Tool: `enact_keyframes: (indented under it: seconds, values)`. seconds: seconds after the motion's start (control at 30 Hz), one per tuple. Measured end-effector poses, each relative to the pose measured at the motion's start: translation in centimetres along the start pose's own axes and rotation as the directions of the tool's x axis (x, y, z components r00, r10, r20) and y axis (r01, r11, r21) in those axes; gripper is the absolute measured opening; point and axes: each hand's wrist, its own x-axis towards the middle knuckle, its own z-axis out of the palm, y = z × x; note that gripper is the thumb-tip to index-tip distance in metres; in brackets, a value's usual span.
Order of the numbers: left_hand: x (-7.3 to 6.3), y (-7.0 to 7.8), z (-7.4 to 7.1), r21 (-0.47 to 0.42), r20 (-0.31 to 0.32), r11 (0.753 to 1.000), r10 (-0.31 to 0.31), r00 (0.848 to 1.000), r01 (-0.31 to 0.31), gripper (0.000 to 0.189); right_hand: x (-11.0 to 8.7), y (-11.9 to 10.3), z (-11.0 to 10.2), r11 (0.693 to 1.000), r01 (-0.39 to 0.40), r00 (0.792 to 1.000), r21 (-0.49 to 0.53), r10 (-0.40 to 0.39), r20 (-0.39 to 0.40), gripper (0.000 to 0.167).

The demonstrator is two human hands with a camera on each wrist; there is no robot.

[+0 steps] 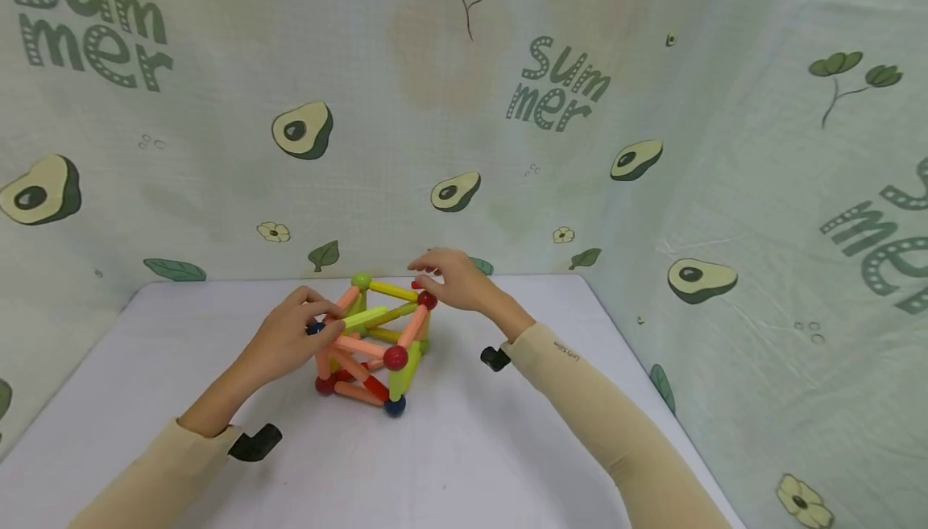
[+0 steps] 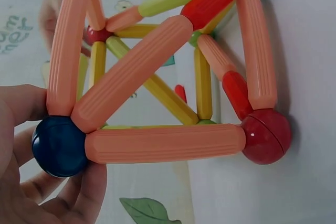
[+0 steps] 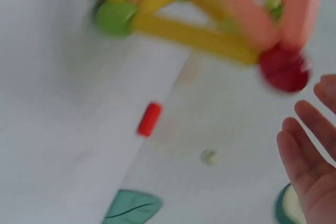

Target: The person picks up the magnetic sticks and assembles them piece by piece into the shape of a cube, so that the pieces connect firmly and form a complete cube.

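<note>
A frame of magnetic rods and balls (image 1: 362, 347) stands on the table, built from salmon, yellow, lime and red rods. My left hand (image 1: 293, 332) grips its upper near-left corner, with fingers around a dark blue ball (image 2: 59, 146). From beside that hand a lime rod (image 1: 366, 317) stretches across the top of the frame. My right hand (image 3: 310, 150) has its fingers extended close to a red ball (image 3: 284, 69) at the far right upper corner, with a small gap visible in the right wrist view. A diagonal salmon rod (image 2: 134, 72) joins a red rod (image 2: 211, 4) on one side.
A short red rod (image 3: 150, 119) lies loose near the back edge of the white table (image 1: 507, 448), behind the frame. Hanging cloth (image 1: 377, 215) with avocado and leaf prints rises behind the table and along its right side.
</note>
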Motion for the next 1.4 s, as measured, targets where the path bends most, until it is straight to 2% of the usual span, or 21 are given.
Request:
enact_keyframes:
  seconds: [0.07,0.17,0.23,0.37,0.53,0.63,0.8,0.9,1.0,1.1,1.23,1.3,1.4]
  values:
    - [-0.4,-0.4,-0.5,0.002,-0.01,1.0,0.0,1.0,0.0,0.022,0.6,2.0,0.8,0.999,-0.051,0.999,-0.019,0.051,0.004,0.029]
    - [-0.8,-0.9,-0.9,0.008,-0.017,1.0,0.005,1.0,-0.004,0.022,1.3,4.5,3.1,0.987,-0.148,0.987,-0.058,0.151,0.05,0.034]
    - [-0.9,-1.1,-0.9,0.015,-0.019,1.0,0.006,1.0,-0.006,0.021,1.8,5.8,4.7,0.97,-0.228,0.967,-0.081,0.235,0.1,0.04]
    - [-0.9,-1.0,-0.9,0.017,-0.015,1.0,0.011,1.0,-0.011,0.019,2.5,7.4,7.1,0.93,-0.354,0.913,-0.1,0.367,0.177,0.049]
    - [-0.7,-0.7,-0.8,0.006,-0.016,1.0,0.017,1.0,-0.017,0.019,3.0,8.4,8.5,0.897,-0.426,0.869,-0.114,0.441,0.226,0.051]
    - [-0.6,-0.6,-0.8,0.002,-0.016,1.0,0.02,1.0,-0.02,0.021,2.9,8.7,8.9,0.89,-0.435,0.86,-0.134,0.455,0.231,0.048]
    - [-0.6,-0.8,-0.7,0.02,-0.016,1.0,0.021,1.0,-0.02,0.02,2.6,8.9,9.3,0.896,-0.412,0.877,-0.165,0.439,0.194,0.032]
    - [-0.7,-0.9,-0.7,0.026,-0.02,0.999,0.019,1.0,-0.019,0.019,2.3,9.2,9.4,0.898,-0.417,0.878,-0.141,0.438,0.192,0.025]
    - [-0.8,-0.8,-0.8,0.018,-0.023,1.0,0.02,1.0,-0.019,0.019,1.6,9.2,8.7,0.899,-0.424,0.876,-0.108,0.438,0.203,0.027]
    - [-0.8,-0.7,-0.8,0.009,-0.023,1.0,0.021,1.0,-0.021,0.02,1.2,8.7,6.8,0.926,-0.369,0.907,-0.081,0.378,0.184,0.029]
    - [-0.8,-0.8,-0.8,0.011,-0.031,1.0,0.027,0.999,-0.027,0.02,1.4,6.9,3.1,0.974,-0.224,0.966,-0.041,0.227,0.122,0.027]
    - [-0.9,-0.8,-0.8,0.015,-0.032,0.999,0.03,0.999,-0.029,0.02,1.5,5.5,1.3,0.988,-0.15,0.983,-0.03,0.152,0.099,0.027]
    - [-0.9,-0.9,-0.8,0.016,-0.033,0.999,0.032,0.999,-0.031,0.019,1.7,3.1,-0.5,0.998,-0.042,0.995,-0.043,0.046,0.092,0.027]
